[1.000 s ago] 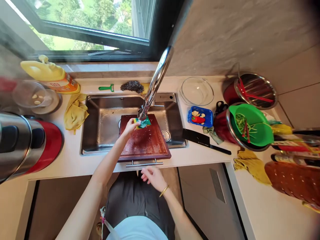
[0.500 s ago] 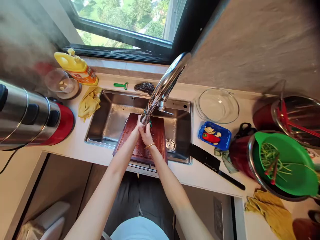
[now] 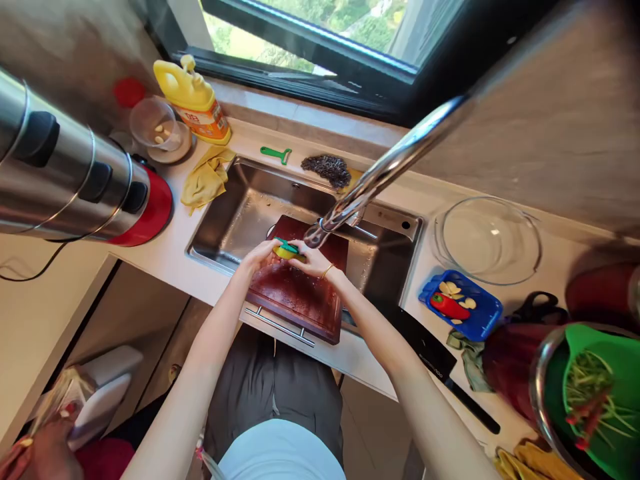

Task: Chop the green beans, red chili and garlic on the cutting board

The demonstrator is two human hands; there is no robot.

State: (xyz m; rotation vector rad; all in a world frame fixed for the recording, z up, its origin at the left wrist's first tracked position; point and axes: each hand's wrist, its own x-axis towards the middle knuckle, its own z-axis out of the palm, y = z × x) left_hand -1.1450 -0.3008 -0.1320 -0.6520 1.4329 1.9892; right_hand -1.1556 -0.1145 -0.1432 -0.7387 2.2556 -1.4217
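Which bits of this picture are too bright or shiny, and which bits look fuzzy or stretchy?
In the head view, the window is very bright and the tap has white glints; at the head view's right edge, the colander looks soft and stretched, and the top corner there goes dark; near the head view's middle, the sponge looks clearer.

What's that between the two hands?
In the head view, a green-and-yellow sponge is between the left hand and right hand, above the cutting board.
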